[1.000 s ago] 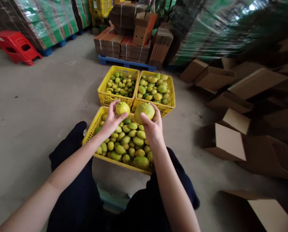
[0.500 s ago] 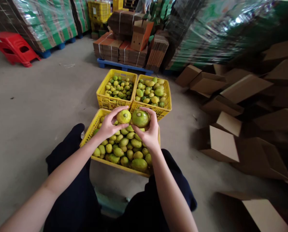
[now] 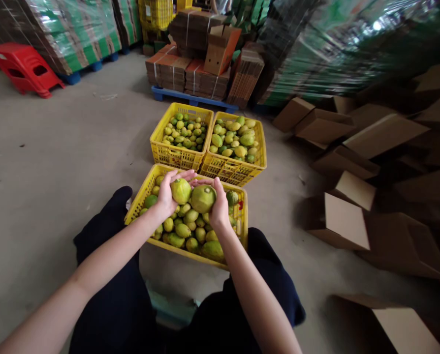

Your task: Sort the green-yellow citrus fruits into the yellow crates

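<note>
Far left, a red stool point(image 3: 26, 69) sits on the floor. Here's the left hand point(image 3: 164, 196), cupped, cradling a yellow-green fruit point(image 3: 180, 191)! Right beside it, a larger, duller green fruit point(image 3: 203, 198) nestles in the right hand point(image 3: 220, 206), palm curved around its side. Both fruits are up over the near yellow crate point(image 3: 141, 196), itself loaded with more, two filled crates point(image 3: 177, 158) just beyond. And away right, cardboard boxes point(image 3: 345, 221) crowd the floor!
</note>
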`<state>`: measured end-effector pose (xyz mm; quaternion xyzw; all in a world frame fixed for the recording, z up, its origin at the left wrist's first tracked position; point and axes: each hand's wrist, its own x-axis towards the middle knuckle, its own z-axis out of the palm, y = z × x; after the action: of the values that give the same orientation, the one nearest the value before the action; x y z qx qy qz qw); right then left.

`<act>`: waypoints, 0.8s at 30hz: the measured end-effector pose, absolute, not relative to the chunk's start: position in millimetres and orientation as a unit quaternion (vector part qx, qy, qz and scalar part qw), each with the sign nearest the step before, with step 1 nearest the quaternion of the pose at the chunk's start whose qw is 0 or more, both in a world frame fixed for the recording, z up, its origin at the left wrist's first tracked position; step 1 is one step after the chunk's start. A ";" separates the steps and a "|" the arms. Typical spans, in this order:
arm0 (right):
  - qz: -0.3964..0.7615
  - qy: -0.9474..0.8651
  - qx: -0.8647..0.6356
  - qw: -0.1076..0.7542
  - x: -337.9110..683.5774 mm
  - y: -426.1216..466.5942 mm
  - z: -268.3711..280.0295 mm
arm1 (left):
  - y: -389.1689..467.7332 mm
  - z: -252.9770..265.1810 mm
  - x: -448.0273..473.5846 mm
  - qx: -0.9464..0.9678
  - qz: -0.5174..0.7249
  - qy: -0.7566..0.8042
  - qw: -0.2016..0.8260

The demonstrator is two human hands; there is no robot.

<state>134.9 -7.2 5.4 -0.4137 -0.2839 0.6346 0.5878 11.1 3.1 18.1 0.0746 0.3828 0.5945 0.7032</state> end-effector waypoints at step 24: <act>0.878 -0.035 -0.316 0.357 161.2 -1.4 35.2 | 3.5 29.7 -1.6 -0.002 0.473 0.316 0.822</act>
<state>161.2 -1.4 35.2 -0.3163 -0.0349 0.8781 0.3574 -1.6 3.5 29.7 -0.0015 0.3162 0.4729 0.8224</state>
